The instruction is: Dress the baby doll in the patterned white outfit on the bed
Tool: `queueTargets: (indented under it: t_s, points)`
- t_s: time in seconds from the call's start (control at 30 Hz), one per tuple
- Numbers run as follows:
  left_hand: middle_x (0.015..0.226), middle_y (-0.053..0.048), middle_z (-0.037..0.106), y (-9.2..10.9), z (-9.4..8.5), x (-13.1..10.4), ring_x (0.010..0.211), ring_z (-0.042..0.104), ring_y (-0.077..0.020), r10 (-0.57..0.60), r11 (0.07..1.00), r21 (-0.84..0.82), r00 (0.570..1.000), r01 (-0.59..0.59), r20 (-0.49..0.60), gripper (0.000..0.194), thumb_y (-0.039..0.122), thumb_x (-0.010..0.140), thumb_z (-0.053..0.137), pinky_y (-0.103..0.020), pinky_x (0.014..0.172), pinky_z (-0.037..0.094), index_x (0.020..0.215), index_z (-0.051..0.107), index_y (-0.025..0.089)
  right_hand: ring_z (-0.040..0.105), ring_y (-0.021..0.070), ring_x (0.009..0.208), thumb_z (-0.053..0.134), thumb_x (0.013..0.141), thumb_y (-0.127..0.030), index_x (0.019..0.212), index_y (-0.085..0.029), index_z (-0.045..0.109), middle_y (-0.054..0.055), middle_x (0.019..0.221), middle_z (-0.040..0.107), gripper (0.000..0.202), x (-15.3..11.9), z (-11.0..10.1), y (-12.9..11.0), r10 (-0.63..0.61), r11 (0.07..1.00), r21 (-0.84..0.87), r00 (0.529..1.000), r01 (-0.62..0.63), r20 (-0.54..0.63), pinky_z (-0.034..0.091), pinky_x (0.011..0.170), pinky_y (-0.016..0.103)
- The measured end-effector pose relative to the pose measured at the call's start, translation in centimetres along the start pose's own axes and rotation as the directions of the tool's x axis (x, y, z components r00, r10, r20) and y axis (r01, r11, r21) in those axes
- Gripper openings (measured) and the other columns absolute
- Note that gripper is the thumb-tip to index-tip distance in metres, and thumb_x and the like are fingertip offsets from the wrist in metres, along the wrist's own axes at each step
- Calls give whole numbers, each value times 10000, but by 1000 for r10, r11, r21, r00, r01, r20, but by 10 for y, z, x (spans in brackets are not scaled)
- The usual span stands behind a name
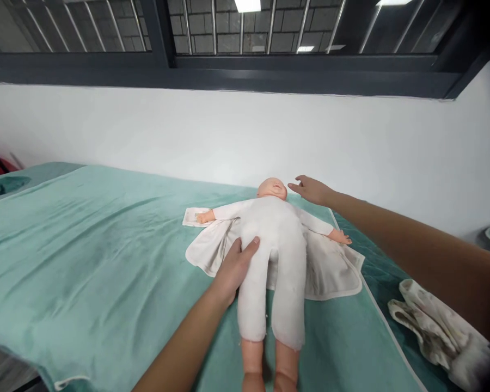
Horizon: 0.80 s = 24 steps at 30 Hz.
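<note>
"Where's your doll (273,226)?"
"On the green sheet (106,250), over open white clothes (337,275)."
"And your hands?"
"Your left hand (234,269) touches its hip, but some fingers hide, so I can't tell how tight. Your right hand (312,190) is loosely open near its head, holding nothing."
</note>
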<state>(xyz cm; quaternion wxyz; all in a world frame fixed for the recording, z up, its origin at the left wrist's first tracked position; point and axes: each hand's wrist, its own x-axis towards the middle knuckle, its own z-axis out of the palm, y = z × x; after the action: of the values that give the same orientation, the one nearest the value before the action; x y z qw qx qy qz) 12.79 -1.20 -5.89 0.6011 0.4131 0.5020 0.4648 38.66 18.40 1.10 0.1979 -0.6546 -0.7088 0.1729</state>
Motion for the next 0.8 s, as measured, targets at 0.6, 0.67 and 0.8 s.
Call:
queueTargets:
  t_s: [0.6,0.67,0.8]
  points:
    - [994,-70,726,-6,-42,68,934,633,-234,622,611,701,771,-369,-137,300,345,931,434,-337,844,445,964,704,219,544,335,1181,578,862,-425,1191,-192,562,157,1295,584,403,-14,128,-148,-382,769,-392,854,505,353,396,977,509]
    - [1038,-78,712,-6,-47,69,995,621,-239,669,601,729,705,-329,-234,294,345,930,442,-344,876,446,999,694,211,595,316,1104,573,860,-483,1164,-208,566,132,1236,627,410,-17,123,-145,-386,785,-373,861,495,331,415,940,478]
    - [1030,-109,699,-7,-56,82,1017,611,-266,630,627,759,687,-175,-363,275,344,893,502,-371,890,449,1029,677,180,632,275,1026,571,857,-521,1118,-233,565,83,1173,670,389,-24,112,-143,-392,817,-336,879,468,271,440,863,404]
